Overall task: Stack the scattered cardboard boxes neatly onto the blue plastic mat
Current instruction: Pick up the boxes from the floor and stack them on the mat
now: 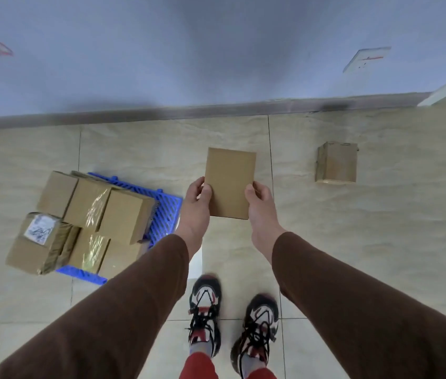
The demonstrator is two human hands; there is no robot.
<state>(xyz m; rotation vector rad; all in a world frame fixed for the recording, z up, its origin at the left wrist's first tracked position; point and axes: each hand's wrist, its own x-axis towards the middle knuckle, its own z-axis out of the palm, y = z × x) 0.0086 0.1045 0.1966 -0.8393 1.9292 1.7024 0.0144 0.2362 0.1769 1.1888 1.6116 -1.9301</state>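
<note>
I hold a plain brown cardboard box (230, 181) in front of me above the tiled floor. My left hand (196, 206) grips its left edge and my right hand (260, 203) grips its right edge. To the left lies the blue plastic mat (165, 214), with several cardboard boxes (88, 222) packed on it; one at the front left carries a white label (40, 229). Another small cardboard box (336, 162) sits alone on the floor at the right, near the wall.
A grey wall with a dark skirting board (216, 110) runs across the back. A white wall plate (367, 58) is fixed at the upper right. My two shoes (232, 318) stand on the beige tiles below the held box.
</note>
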